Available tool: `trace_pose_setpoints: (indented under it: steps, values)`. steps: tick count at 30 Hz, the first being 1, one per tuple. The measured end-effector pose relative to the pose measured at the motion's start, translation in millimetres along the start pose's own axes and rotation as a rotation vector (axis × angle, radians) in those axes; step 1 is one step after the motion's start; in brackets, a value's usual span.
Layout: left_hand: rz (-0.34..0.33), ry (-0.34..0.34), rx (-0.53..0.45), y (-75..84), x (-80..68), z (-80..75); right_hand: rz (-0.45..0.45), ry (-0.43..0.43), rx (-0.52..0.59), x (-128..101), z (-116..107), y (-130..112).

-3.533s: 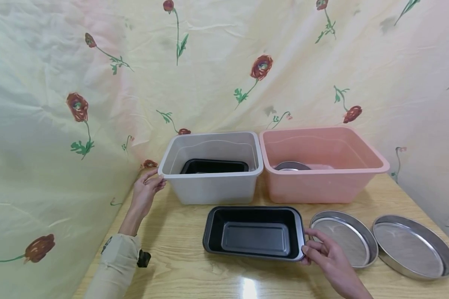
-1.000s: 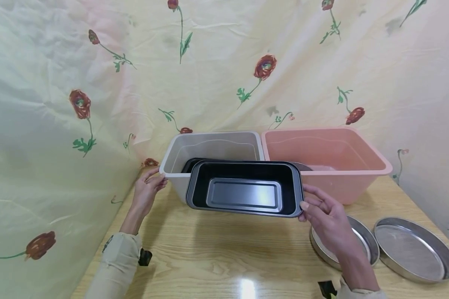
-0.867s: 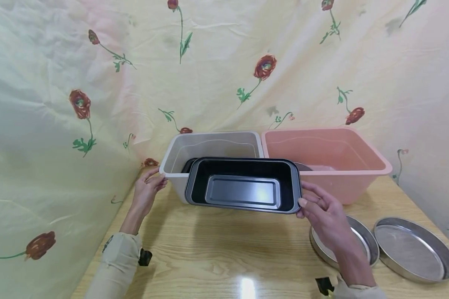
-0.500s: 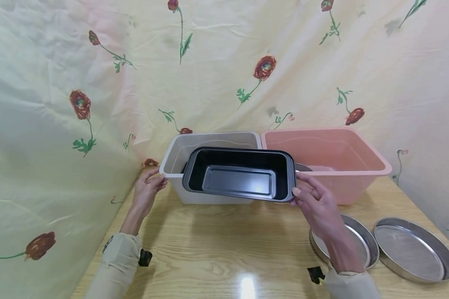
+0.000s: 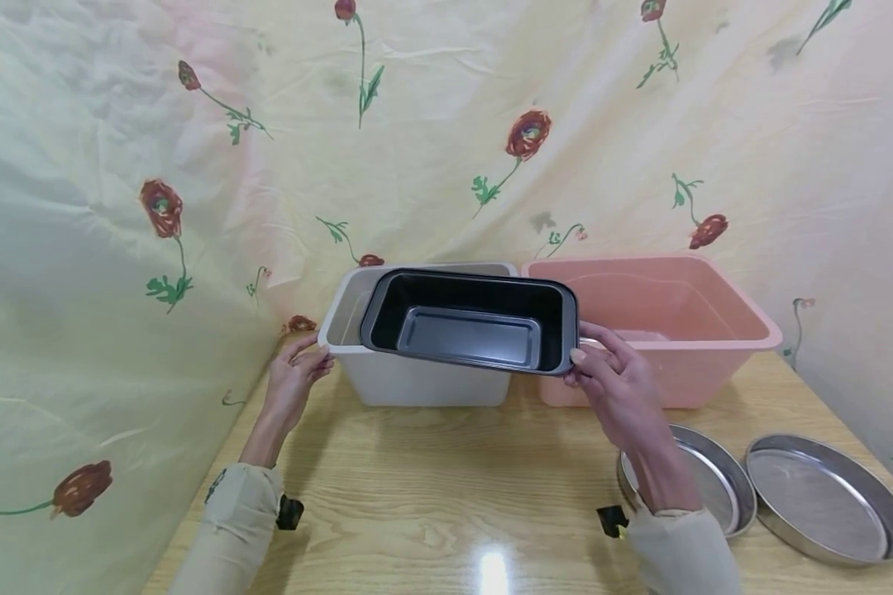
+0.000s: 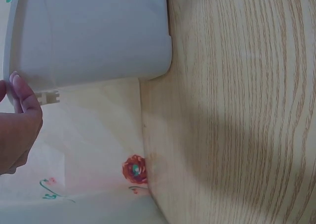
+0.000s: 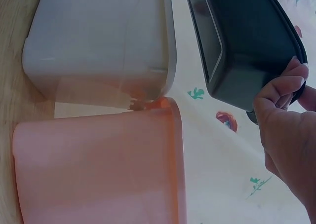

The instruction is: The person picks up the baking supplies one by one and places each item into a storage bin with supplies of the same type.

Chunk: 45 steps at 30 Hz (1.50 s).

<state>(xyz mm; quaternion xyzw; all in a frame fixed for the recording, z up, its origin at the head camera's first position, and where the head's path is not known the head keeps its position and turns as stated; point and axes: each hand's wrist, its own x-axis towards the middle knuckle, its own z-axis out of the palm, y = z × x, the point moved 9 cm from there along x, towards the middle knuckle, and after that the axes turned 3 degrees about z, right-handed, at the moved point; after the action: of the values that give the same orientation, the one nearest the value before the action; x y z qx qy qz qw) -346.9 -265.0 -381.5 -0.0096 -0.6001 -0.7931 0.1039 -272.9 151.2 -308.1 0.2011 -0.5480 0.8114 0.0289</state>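
Note:
My right hand point(image 5: 613, 376) pinches the right end of a black loaf pan point(image 5: 469, 330), thumb on the rim and fingers beneath. The pan hangs in the air, slightly tilted, over the front rim of a light grey plastic bin point(image 5: 424, 380). In the right wrist view its underside point(image 7: 247, 61) stands clear of the bin. My left hand point(image 5: 290, 384) pinches the grey bin's front left corner, as the left wrist view point(image 6: 22, 120) also shows. The held pan hides the inside of the grey bin.
A pink bin point(image 5: 640, 372) stands right of the grey one. Two round metal cake pans point(image 5: 826, 500) lie at the right of the wooden table point(image 5: 432, 496), one partly behind my right forearm. A flowered cloth point(image 5: 432, 149) hangs behind and at the left.
My right hand has lifted the loaf pan off the table, up and slightly left to the grey bin's rim. The left hand stays at the bin's corner.

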Motion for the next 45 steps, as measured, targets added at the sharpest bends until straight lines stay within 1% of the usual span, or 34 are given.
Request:
trace_pose_setpoints:
  steps: [5, 11, 16, 24, 32, 38, 45]
  values:
    - [0.006, 0.003, -0.003, 0.7, 0.2, 0.4, 0.025, 0.005, -0.018, 8, 1, 4]
    - [-0.002, 0.009, -0.009, 0.1, 0.0, 0.4, 0.038, 0.005, 0.017, 17, 4, 7]
    - [-0.011, 0.006, -0.003, -0.3, -0.6, 0.1, 0.03, 0.007, 0.035, 25, 6, 10]
    - [-0.007, 0.003, 0.005, -0.9, -0.7, -1.2, 0.025, 0.016, 0.139, 40, 6, 19]
    - [-0.01, 0.003, 0.003, -0.5, -1.2, -1.5, 0.021, 0.021, 0.096, 51, 8, 29]
    - [-0.012, 0.003, 0.005, -1.4, -1.0, -1.8, 0.042, 0.043, 0.116, 57, 8, 37]
    - [-0.012, -0.001, 0.008, -2.7, -0.2, -2.1, 0.063, 0.066, 0.081, 63, 8, 42]
